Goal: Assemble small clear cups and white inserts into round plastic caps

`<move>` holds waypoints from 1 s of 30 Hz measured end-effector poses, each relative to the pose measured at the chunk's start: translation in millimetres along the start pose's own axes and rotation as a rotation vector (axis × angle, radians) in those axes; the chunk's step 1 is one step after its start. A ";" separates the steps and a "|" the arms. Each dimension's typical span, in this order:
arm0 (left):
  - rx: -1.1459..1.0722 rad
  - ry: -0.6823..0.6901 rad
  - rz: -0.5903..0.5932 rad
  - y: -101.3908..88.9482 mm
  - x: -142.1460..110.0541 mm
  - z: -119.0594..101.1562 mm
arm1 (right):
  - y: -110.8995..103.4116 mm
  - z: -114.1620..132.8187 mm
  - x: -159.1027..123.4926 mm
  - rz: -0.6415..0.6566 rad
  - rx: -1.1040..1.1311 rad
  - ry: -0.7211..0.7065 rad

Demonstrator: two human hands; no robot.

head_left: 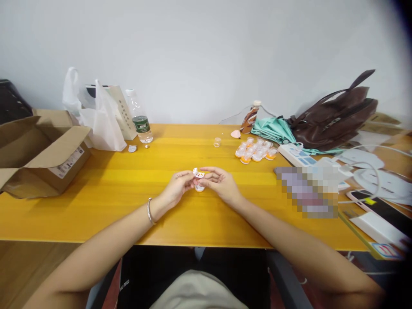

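Note:
Both my hands meet over the middle of the yellow table. Between them is a small jelly cup with a white foil lid partly lifted. My left hand, a silver bangle on its wrist, pinches the cup from the left. My right hand pinches it from the right, fingers curled at the lid. A cluster of several more small orange-and-white jelly cups lies further back on the right. A single clear empty cup stands apart behind my hands.
An open cardboard box sits at the left edge. White plastic bags, a water bottle, a brown drink bottle, a teal umbrella, a brown bag, a power strip and cables crowd the back and right.

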State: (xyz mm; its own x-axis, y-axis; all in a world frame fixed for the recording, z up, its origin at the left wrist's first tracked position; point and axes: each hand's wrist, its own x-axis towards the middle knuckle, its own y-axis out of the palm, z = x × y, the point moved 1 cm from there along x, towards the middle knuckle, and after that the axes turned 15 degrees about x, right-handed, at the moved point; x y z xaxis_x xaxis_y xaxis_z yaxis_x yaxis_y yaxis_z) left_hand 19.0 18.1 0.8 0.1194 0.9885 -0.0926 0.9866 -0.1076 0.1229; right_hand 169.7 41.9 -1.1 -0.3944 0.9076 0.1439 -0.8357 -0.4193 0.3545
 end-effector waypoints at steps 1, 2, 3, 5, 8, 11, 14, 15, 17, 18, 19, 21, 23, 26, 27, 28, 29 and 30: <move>-0.015 -0.017 0.004 0.7 -0.2 0.6 | -0.2 -0.5 0.2 -0.007 -0.031 -0.024; -0.025 -0.030 0.009 1.2 -0.2 1.3 | -0.5 -1.0 0.3 -0.012 -0.066 -0.053; -0.029 -0.041 0.017 1.6 0.0 1.9 | -0.9 -1.3 0.1 -0.014 -0.112 -0.086; -0.024 -0.055 0.034 1.6 0.8 3.0 | -1.7 -1.4 -1.1 -0.008 -0.236 -0.169; -0.003 -0.070 0.012 -0.8 2.2 2.9 | -1.2 0.6 -5.2 0.026 -0.446 -0.305; 0.007 -0.070 -0.043 -4.1 2.6 -0.1 | -2.5 3.5 -6.8 0.046 -0.595 -0.417; 0.004 -0.062 -0.076 -5.9 2.1 -3.9 | -14.6 4.4 1.8 0.020 -0.651 -0.462; 0.005 -0.059 -0.085 -6.1 1.9 -4.8 | -21.9 3.9 7.3 0.000 -0.660 -0.458; 0.010 -0.051 -0.102 -6.3 1.8 -5.8 | -39.4 1.6 20.9 -0.061 -0.696 -0.425; 0.016 -0.047 -0.108 -6.3 1.9 -6.0 | -48.5 0.0 28.1 -0.100 -0.719 -0.397; 0.023 -0.044 -0.111 -6.3 2.1 -5.9 | -56.9 -1.7 35.0 -0.133 -0.743 -0.375; 0.040 -0.042 -0.115 -6.3 2.6 -5.5 | -69.5 -5.1 46.6 -0.168 -0.776 -0.352; 0.059 -0.037 -0.113 -6.1 3.2 -4.8 | -75.8 -8.0 54.6 -0.180 -0.786 -0.347; 0.084 -0.024 -0.098 -5.2 3.7 -3.3 | -77.7 -11.1 60.8 -0.185 -0.771 -0.331; 0.090 -0.020 -0.092 -4.8 3.8 -2.7 | -77.9 -11.8 61.9 -0.187 -0.759 -0.322; 0.096 -0.019 -0.085 -4.3 3.8 -2.3 | -78.2 -12.1 62.7 -0.190 -0.744 -0.313; 0.101 -0.019 -0.078 -3.9 3.8 -2.0 | -78.8 -12.1 63.1 -0.196 -0.724 -0.306; 0.105 -0.020 -0.073 -3.7 3.8 -1.9 | -79.3 -11.7 63.2 -0.205 -0.701 -0.302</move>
State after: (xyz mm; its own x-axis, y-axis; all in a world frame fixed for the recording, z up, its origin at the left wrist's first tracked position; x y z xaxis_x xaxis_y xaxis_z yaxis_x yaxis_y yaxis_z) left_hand 15.6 22.5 1.9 0.0483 0.9919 -0.1171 0.9988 -0.0473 0.0114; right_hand 206.6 132.3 -30.9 -0.1691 0.8921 0.4190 -0.9662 -0.0661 -0.2490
